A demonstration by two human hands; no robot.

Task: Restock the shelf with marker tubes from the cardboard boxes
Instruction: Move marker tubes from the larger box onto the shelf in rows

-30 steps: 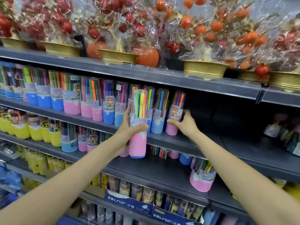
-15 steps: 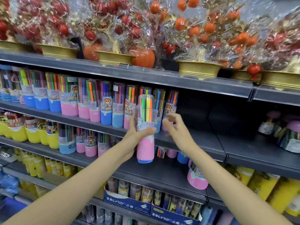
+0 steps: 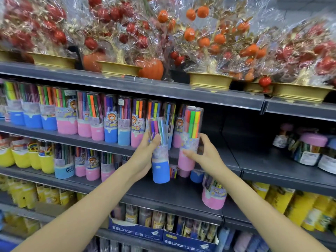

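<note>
Clear pink-based marker tube (image 3: pixel 191 137) stands upright, long axis vertical, at the right end of the shelf row (image 3: pixel 112 122). My right hand (image 3: pixel 205 157) wraps it, nearer the open shelf space. Left hand (image 3: pixel 145 155) grips a blue-based clear tube (image 3: pixel 160 153), seemingly off the shelf.

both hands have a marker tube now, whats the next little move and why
Probably set the pink-based tube in the right hand onto the shelf, next to the last tube of the row. The row ends there and the shelf to its right is bare, while this tube hangs at the shelf's front edge. The left hand holds the blue-based tube lower, so that one likely follows.
</note>
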